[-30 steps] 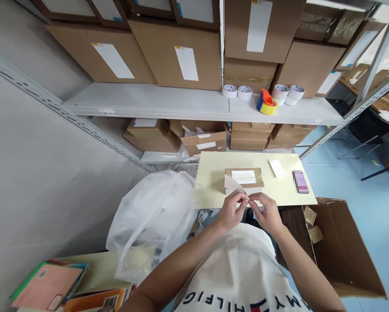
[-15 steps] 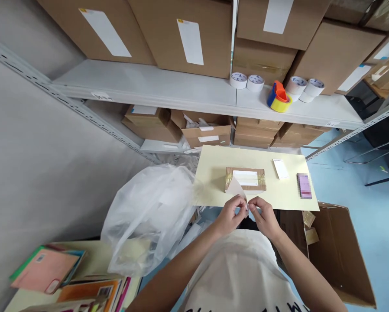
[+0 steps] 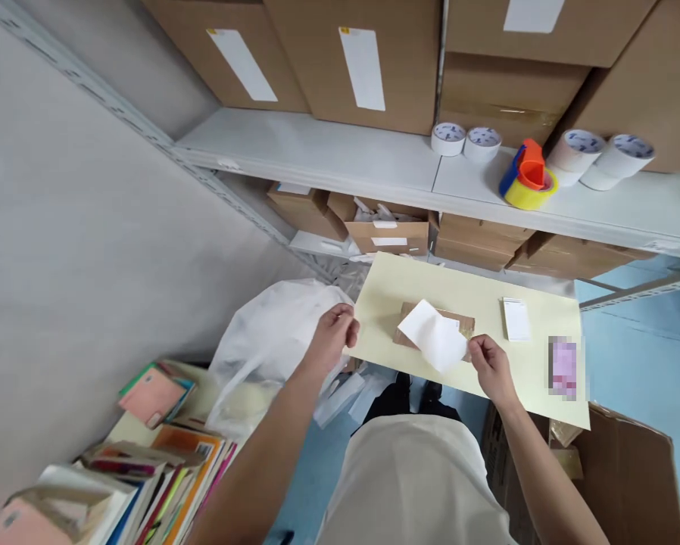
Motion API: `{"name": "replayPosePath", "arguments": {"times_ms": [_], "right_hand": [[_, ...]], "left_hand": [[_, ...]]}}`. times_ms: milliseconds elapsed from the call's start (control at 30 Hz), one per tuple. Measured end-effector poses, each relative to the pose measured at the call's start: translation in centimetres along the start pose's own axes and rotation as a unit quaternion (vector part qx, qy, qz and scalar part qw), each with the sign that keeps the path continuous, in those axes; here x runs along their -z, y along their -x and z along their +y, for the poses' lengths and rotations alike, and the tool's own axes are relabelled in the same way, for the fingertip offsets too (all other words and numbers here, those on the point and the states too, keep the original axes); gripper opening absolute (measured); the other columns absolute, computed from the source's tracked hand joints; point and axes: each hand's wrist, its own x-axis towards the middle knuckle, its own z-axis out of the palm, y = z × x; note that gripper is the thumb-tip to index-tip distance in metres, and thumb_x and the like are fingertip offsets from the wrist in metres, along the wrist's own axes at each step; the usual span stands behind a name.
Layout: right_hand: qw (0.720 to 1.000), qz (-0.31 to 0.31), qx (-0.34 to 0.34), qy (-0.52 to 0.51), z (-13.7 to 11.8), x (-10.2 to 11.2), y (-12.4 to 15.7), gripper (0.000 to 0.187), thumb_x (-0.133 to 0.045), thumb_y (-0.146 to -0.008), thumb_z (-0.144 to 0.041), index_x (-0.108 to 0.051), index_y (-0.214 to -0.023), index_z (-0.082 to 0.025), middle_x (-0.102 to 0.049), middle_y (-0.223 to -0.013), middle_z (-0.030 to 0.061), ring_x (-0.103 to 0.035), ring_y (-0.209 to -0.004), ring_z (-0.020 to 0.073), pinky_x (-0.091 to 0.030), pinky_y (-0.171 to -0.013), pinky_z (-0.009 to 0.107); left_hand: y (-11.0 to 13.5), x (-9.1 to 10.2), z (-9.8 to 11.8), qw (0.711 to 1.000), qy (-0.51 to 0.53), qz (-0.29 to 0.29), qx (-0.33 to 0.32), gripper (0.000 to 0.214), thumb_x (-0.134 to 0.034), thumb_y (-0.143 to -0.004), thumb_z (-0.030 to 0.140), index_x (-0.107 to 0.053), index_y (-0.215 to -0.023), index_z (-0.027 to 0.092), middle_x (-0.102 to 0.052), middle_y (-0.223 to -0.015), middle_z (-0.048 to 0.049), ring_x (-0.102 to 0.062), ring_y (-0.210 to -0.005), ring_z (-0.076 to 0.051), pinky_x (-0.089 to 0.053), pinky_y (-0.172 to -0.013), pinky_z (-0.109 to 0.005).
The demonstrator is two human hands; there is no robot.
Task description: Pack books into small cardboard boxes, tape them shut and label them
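Note:
My right hand point(image 3: 492, 369) pinches the corner of a white label sheet point(image 3: 441, 344), which hangs curled above a small taped cardboard box point(image 3: 407, 333). The sheet hides most of the box's top. Out to the left, my left hand point(image 3: 333, 338) is closed, its fingertips pressed together beside the left edge of the pale yellow table point(image 3: 377, 284). Whether something small is between those fingers cannot be made out. Behind that hand bulges a translucent white plastic bag point(image 3: 283, 310). A small stack of white labels point(image 3: 516, 319) lies on the table, right of the box.
A purple item point(image 3: 563, 367), pixelated, lies at the table's right end. Above, a grey shelf point(image 3: 317, 155) bears cartons, white tape rolls point(image 3: 447, 139) and a tape dispenser point(image 3: 528, 178). Books point(image 3: 163, 473) fill the lower left. An open carton point(image 3: 629, 469) stands lower right.
My hands have moved apart, left hand to the left and right hand to the right. The white sheet now hangs from my right hand over the box. The view has shifted.

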Motion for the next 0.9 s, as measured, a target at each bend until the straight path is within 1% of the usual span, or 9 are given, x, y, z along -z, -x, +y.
{"name": "replayPosePath", "arguments": {"times_ms": [67, 133, 233, 333, 467, 633, 733, 800, 900], "right_hand": [[1.0, -0.03, 0.005, 0.005, 0.3, -0.1, -1.4, 0.044, -0.052, -0.086, -0.061, -0.054, -0.07, -0.021, -0.045, -0.055, -0.004, -0.037, -0.049, 0.0109, -0.033, -0.046, 0.024], [0.996, -0.08, 0.028, 0.013, 0.1, -0.6, -2.5, 0.042, -0.052, -0.088, -0.06, -0.055, -0.07, -0.021, -0.046, -0.057, -0.0036, -0.039, -0.051, 0.0112, -0.035, -0.047, 0.025], [0.985, -0.157, 0.076, 0.0, -1.1, -1.9, -3.5, 0.04, -0.049, -0.091, -0.058, -0.056, -0.074, -0.022, -0.054, -0.066, -0.0003, -0.049, -0.06, 0.0137, -0.044, -0.056, 0.027], [0.975, -0.194, 0.097, -0.037, -1.9, -3.0, -3.9, 0.041, -0.046, -0.091, -0.061, -0.055, -0.077, -0.024, -0.06, -0.079, 0.0035, -0.056, -0.072, 0.0172, -0.049, -0.064, 0.03], [0.973, -0.206, 0.057, -0.088, -1.3, -4.1, -4.4, 0.045, -0.043, -0.09, -0.066, -0.052, -0.077, -0.024, -0.061, -0.084, 0.0051, -0.058, -0.075, 0.0191, -0.05, -0.065, 0.032], [0.983, -0.093, 0.004, -0.157, 0.1, -4.9, -4.9, 0.037, -0.051, -0.087, -0.061, -0.051, -0.078, -0.025, -0.058, -0.078, 0.0023, -0.056, -0.067, 0.0176, -0.048, -0.058, 0.03], [0.98, -0.007, -0.024, -0.198, 0.2, -5.2, -4.7, 0.035, -0.054, -0.086, -0.059, -0.05, -0.078, -0.026, -0.055, -0.072, 0.0006, -0.054, -0.061, 0.0166, -0.047, -0.056, 0.03], [0.978, 0.017, -0.032, -0.204, 0.0, -5.5, -4.5, 0.035, -0.057, -0.085, -0.058, -0.049, -0.077, -0.025, -0.051, -0.066, -0.0014, -0.051, -0.057, 0.0152, -0.046, -0.055, 0.029], [0.985, 0.006, -0.005, -0.175, -0.5, -6.5, -3.9, 0.036, -0.057, -0.086, -0.057, -0.048, -0.075, -0.025, -0.049, -0.066, -0.0021, -0.048, -0.057, 0.0138, -0.045, -0.054, 0.027]], "left_hand": [[0.5, 0.1, 0.2, 1.0, 0.01, 0.004, 0.0, 0.022, -0.06, -0.078, 0.041, -0.047, -0.076, 0.023, -0.06, -0.066, -0.0001, -0.055, -0.054, -0.015, -0.039, -0.052, -0.028], [1.2, -1.0, 0.1, 0.998, 0.003, -0.053, -0.041, 0.033, -0.074, -0.069, 0.043, -0.057, -0.086, 0.021, -0.069, -0.096, -0.0079, -0.066, -0.088, -0.025, -0.049, -0.069, -0.033], [1.6, -4.1, -0.7, 0.987, 0.011, -0.122, -0.108, 0.066, -0.088, -0.053, 0.034, -0.061, -0.112, 0.022, -0.059, -0.131, -0.0123, -0.051, -0.126, -0.033, -0.046, -0.094, -0.037], [0.7, -6.3, -2.1, 0.974, 0.076, -0.205, -0.054, 0.072, -0.088, -0.056, 0.031, -0.059, -0.122, 0.023, -0.059, -0.129, -0.0118, -0.058, -0.116, -0.029, -0.048, -0.09, -0.035], [-1.2, -5.8, -4.0, 0.957, 0.123, -0.264, -0.016, 0.036, -0.079, -0.069, 0.035, -0.068, -0.098, 0.018, -0.07, -0.094, -0.0055, -0.065, -0.086, -0.02, -0.048, -0.077, -0.029], [-4.9, -0.9, -5.5, 0.986, -0.011, -0.164, -0.032, 0.019, -0.069, -0.074, 0.036, -0.065, -0.074, 0.018, -0.068, -0.073, -0.0028, -0.062, -0.073, -0.021, -0.046, -0.07, -0.03], [-8.8, 3.2, -5.3, 0.989, -0.115, 0.048, -0.081, 0.013, -0.065, -0.076, 0.032, -0.061, -0.07, 0.021, -0.066, -0.071, -0.0041, -0.061, -0.082, -0.025, -0.046, -0.078, -0.034], [-11.9, 5.4, -4.3, 0.974, -0.142, 0.137, -0.108, 0.015, -0.063, -0.077, 0.031, -0.057, -0.067, 0.021, -0.065, -0.074, -0.0085, -0.06, -0.096, -0.031, -0.045, -0.086, -0.038], [-16.0, 7.1, -1.1, 0.974, -0.125, 0.135, -0.131, 0.018, -0.06, -0.082, 0.036, -0.059, -0.078, 0.019, -0.067, -0.085, -0.0129, -0.057, -0.109, -0.035, -0.044, -0.092, -0.044]]}}
